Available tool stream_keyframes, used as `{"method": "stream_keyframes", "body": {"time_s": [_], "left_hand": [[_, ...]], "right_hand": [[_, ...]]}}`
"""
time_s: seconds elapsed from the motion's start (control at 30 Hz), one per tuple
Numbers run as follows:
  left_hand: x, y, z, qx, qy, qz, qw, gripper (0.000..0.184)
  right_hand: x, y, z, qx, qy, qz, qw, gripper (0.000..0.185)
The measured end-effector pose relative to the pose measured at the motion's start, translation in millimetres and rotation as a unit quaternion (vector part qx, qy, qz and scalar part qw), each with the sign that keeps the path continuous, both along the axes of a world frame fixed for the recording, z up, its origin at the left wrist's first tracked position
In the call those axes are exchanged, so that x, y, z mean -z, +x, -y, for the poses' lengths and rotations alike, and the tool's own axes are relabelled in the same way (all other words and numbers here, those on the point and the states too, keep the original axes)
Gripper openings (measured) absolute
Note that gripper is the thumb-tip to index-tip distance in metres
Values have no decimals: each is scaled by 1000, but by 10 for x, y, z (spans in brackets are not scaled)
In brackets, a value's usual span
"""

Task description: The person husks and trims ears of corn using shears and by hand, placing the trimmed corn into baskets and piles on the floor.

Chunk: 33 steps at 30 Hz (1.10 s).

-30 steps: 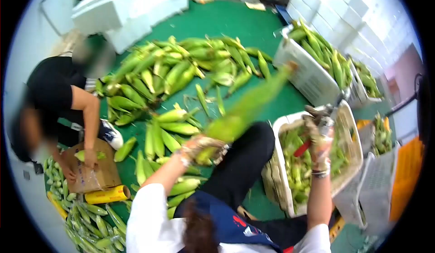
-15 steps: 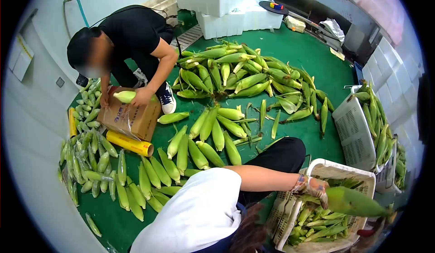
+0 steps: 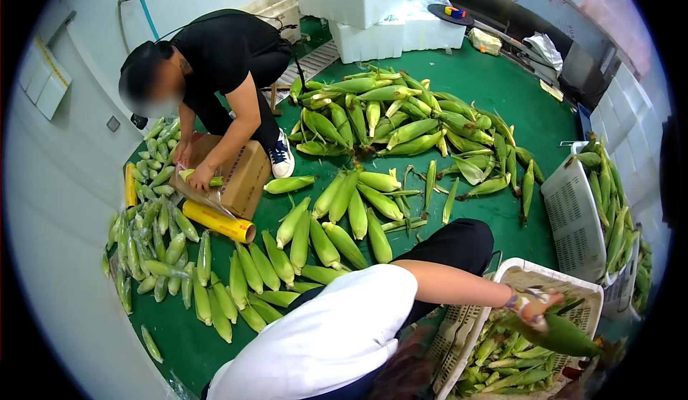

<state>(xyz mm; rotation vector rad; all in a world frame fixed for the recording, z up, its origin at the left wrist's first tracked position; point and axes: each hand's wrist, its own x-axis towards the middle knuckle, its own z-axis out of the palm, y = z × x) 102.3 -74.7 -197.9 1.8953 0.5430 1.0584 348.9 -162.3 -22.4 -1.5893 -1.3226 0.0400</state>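
Note:
My left hand (image 3: 534, 307), in a patterned glove, is closed around the upper end of a green ear of corn (image 3: 562, 337). The ear lies slanted above a white slatted crate (image 3: 593, 296). Loose green husks (image 3: 502, 357) fill the crate below it. At the ear's stalk end, near the lower right edge of the view, my right hand (image 3: 609, 351) shows only as a dark blur, its fingers unreadable. My left arm reaches across from a white sleeve (image 3: 344, 321).
A co-worker (image 3: 229, 56) crouches at a cardboard box (image 3: 244, 178), handling corn and film. Nearby are a yellow film roll (image 3: 218, 221), wrapped ears (image 3: 147, 246), rows of trimmed ears (image 3: 301, 242), a big heap of corn (image 3: 401, 117) and a filled crate (image 3: 573, 214).
The ear in my left hand has tilted downward and sits lower over the crate. The co-worker's hands have lowered an ear onto the film at the box. The view has shifted slightly.

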Motion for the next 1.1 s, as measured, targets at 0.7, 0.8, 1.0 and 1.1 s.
{"method": "stream_keyframes", "body": {"time_s": [0.7, 0.8, 1.0, 1.1], "left_hand": [[-738, -175, 423, 18, 40, -134, 990, 25], [-643, -120, 452, 26, 96, -149, 984, 24], [-550, 27, 483, -42, 121, -91, 988, 18], [-506, 217, 450, -110, 201, -27, 973, 16]], "right_hand": [[1677, 141, -282, 189, -128, 224, 947, 46], [1708, 92, -235, 193, -131, 230, 945, 46], [1584, -159, -109, 159, -121, 280, 939, 45], [1372, -271, -97, -18, -167, -172, 971, 46]]}}
